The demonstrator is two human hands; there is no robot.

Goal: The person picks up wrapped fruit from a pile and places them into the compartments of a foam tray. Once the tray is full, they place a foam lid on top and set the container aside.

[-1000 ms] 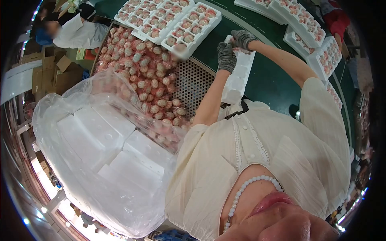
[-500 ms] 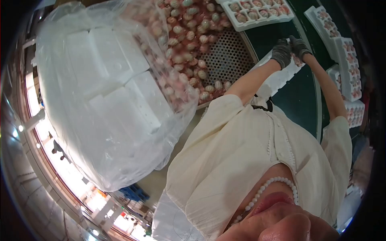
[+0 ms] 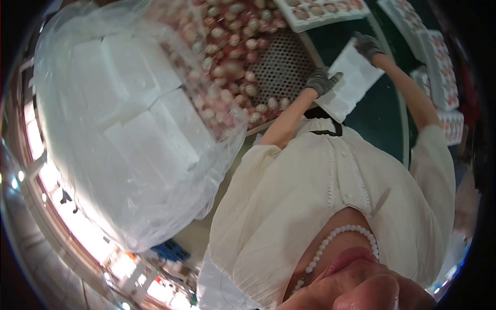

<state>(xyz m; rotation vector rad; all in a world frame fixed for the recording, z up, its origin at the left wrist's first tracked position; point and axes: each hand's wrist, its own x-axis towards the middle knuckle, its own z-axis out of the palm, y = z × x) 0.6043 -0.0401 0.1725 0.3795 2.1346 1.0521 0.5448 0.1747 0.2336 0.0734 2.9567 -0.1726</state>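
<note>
A white foam tray (image 3: 353,77) with shallow dimples lies tilted across the dark green surface in front of my body. My left hand (image 3: 321,82), in a grey glove, grips its left edge, thumb over the top. At the tray's far right corner, my gloved right hand (image 3: 368,47) has its fingers closed around the edge. Close to the left hand is a perforated metal bin (image 3: 284,67) holding many round pinkish fruits (image 3: 227,46). Pale striped sleeves seem to cover many of them. Just beyond the hands sits a filled white tray (image 3: 323,11).
Several more filled white trays (image 3: 443,70) stand along the right side. At left, a big clear plastic bag (image 3: 206,173) encloses stacked white foam blocks or boxes (image 3: 129,103). The green work surface (image 3: 380,116) runs along my right. A blue pallet-like object (image 3: 170,250) lies on the floor.
My hands were close together at the tray's far end and are now apart. The left hand has moved back and left along the tray, whose broad white face now shows more fully.
</note>
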